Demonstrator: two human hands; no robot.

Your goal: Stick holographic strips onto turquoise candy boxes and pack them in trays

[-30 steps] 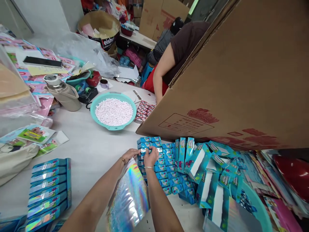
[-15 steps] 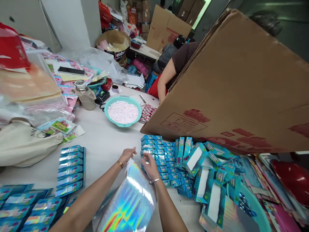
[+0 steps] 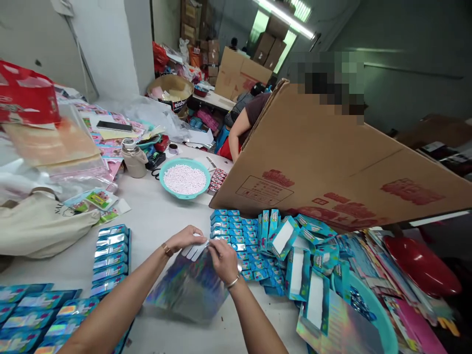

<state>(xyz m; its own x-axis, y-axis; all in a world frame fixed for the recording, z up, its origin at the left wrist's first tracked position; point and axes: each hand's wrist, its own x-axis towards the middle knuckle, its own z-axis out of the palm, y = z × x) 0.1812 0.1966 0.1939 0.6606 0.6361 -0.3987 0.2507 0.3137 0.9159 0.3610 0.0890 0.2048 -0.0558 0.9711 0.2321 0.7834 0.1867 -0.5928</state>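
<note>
A shiny holographic silver sheet [image 3: 190, 290] hangs over the near part of the table, its surface blurred. White strips [image 3: 195, 251] show along its upper edge. My left hand [image 3: 187, 238] pinches that edge from the left, and my right hand [image 3: 223, 260] has its fingers closed on the same edge, close to the left fingertips. Just beyond the right hand, small blue boxes [image 3: 221, 225] stand in rows. Left of the sheet is a stack of blue boxes [image 3: 112, 254], with more blue packs [image 3: 27, 319] at the lower left.
A large cardboard carton [image 3: 313, 152] leans over the right side. Under it lie open blue sleeves [image 3: 285, 239] and a teal basin [image 3: 387, 329]. A teal bowl of white beads [image 3: 186, 178], a flask [image 3: 133, 160] and a cloth bag [image 3: 44, 228] sit farther back. Another person's arm [image 3: 238, 132] reaches behind the carton.
My hands have come together at the sheet's upper edge; the right one was loose beside it before. The sheet has tilted and turned darker. The view has tipped upward.
</note>
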